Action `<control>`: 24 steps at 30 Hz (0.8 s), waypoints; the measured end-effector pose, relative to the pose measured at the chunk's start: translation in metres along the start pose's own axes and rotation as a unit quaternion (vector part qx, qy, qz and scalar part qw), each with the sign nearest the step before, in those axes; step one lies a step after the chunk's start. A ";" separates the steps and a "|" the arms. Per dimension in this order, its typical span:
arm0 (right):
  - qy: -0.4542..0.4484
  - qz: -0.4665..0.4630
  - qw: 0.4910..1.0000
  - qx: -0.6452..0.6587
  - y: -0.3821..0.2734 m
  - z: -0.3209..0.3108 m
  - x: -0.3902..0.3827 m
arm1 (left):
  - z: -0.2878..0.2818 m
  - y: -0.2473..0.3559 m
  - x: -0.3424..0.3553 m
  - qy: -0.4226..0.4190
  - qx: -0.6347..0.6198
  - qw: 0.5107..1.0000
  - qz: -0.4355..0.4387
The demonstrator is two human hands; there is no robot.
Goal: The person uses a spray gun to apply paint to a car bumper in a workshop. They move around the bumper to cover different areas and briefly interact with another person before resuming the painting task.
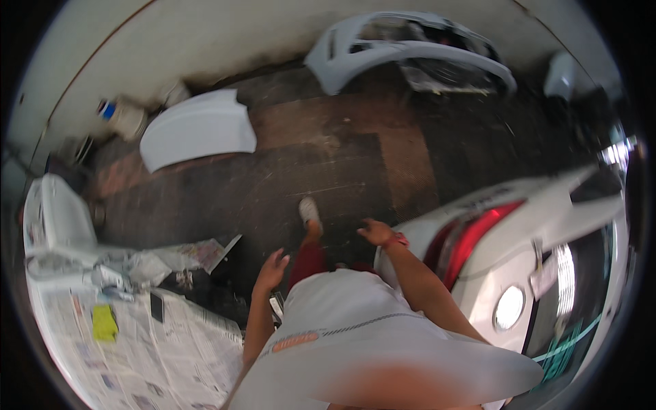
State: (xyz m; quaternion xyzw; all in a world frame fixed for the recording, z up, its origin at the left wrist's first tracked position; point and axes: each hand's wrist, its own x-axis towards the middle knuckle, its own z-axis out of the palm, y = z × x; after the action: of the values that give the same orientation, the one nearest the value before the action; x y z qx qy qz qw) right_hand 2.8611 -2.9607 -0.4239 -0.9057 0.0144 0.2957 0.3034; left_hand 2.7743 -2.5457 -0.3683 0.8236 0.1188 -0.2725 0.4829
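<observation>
My left hand (272, 269) hangs in the air in front of me, its fingers apart and nothing in it. It is nearest to the newspaper-covered surface on the left. My right hand (375, 232), with a reddish band (397, 239) at the wrist, is also empty, fingers loosely stretched out. It hovers beside the white car (492, 287), short of its red tail light (471, 239). One of my feet, in a pale shoe (309, 210), is stepping forward on the dark floor.
Sheets of newspaper (150, 355) on the left carry a yellow-green cloth (104, 322) and a dark phone (157, 307). A white panel (201, 130) lies ahead left near a bucket (128, 121). A bumper (410, 51) stands by the far wall. A white part (58, 212) sits far left.
</observation>
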 end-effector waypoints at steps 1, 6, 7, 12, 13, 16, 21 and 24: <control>0.005 0.025 1.000 0.010 0.005 -0.012 0.011 | -0.006 0.005 0.024 -0.017 0.018 1.000 -0.005; 0.034 0.111 0.993 -0.024 0.043 -0.052 0.052 | -0.055 0.057 0.150 -0.057 0.078 0.995 -0.002; 0.015 0.146 0.988 -0.051 0.054 -0.055 0.061 | -0.064 0.070 0.174 -0.067 0.084 0.994 -0.011; 0.033 0.123 0.991 -0.047 0.094 -0.071 0.079 | -0.130 0.131 0.277 -0.061 0.073 0.995 -0.026; 0.044 0.181 0.982 0.014 0.093 -0.073 0.081 | -0.138 0.146 0.301 -0.074 0.083 0.994 -0.023; 0.089 0.297 0.943 0.117 0.076 -0.080 0.091 | -0.164 0.173 0.357 -0.068 0.057 0.996 -0.009; 0.056 0.354 0.925 0.123 0.046 -0.124 0.125 | -0.169 0.183 0.427 -0.035 -0.010 0.997 -0.068; 0.050 0.374 0.915 0.143 0.051 -0.161 0.159 | -0.152 0.180 0.456 -0.046 0.074 0.989 -0.119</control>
State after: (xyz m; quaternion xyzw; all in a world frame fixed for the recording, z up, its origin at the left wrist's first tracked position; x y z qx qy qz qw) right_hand 3.0666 -3.0679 -0.4350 -0.7945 0.4091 0.3371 0.2964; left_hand 3.2834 -2.5362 -0.4357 0.8236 0.1734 -0.3735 0.3901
